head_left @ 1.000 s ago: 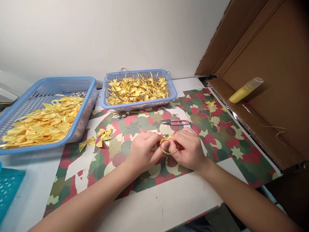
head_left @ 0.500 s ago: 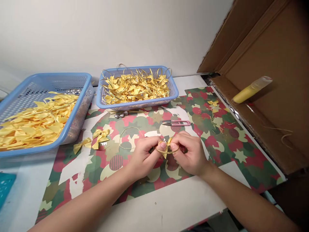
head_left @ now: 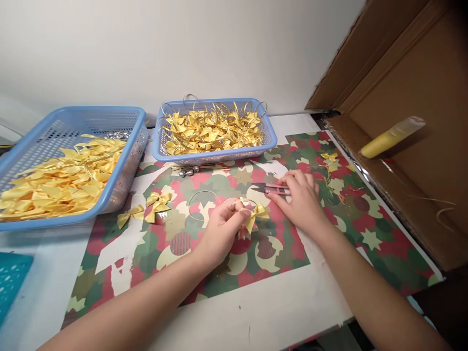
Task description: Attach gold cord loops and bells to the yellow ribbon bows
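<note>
Pinched between the thumb and fingers of my left hand (head_left: 224, 229) is a yellow ribbon bow (head_left: 259, 212), with a loop of gold cord attached. The loop is partly hidden by the fingers. To the right, my right hand (head_left: 302, 197) has its thumb and fingers around the handles of a pair of pink thread snips (head_left: 270, 188), whose dark blades point left. The snips lie on the patterned sheet. Left of my left hand are loose yellow bows (head_left: 158, 204) and a thin cord loop (head_left: 195, 195).
A blue basket (head_left: 215, 157) of yellow bows with gold loops stands at the back. Another blue basket (head_left: 141, 122) at left holds bows and silver bells. Small silver bells (head_left: 188, 171) lie nearby. Cardboard (head_left: 413, 195) borders the right, with a yellow-filled tube (head_left: 393, 137).
My right hand has let go of the bow and moved right and away to the thread snips. The bow stays in my left hand. The view has shifted slightly.
</note>
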Demonstrator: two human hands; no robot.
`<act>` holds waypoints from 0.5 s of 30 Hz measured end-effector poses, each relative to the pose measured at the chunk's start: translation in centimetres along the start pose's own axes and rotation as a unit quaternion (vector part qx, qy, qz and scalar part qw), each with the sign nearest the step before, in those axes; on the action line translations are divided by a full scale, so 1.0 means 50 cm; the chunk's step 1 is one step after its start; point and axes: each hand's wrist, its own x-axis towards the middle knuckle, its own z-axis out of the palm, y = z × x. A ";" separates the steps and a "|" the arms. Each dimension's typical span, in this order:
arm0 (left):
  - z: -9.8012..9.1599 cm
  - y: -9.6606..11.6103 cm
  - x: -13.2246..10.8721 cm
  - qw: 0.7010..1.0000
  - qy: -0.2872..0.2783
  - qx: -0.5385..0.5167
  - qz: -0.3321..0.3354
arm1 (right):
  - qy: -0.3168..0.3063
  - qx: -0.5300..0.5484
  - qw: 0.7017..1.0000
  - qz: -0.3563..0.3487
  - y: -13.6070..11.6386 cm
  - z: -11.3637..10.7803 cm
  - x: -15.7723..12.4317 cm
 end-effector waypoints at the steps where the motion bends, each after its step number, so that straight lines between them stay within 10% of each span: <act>1: 0.001 -0.001 0.002 1.000 0.009 -0.022 -0.011 | -0.006 -0.001 1.000 0.004 0.001 0.003 -0.001; 8: 0.003 0.006 0.009 0.994 0.003 -0.104 -0.013 | -0.013 0.196 0.979 0.051 -0.008 -0.032 -0.004; 15: -0.004 0.000 0.013 0.992 -0.026 -0.122 -0.001 | 0.072 0.263 0.960 -0.069 -0.030 -0.090 -0.016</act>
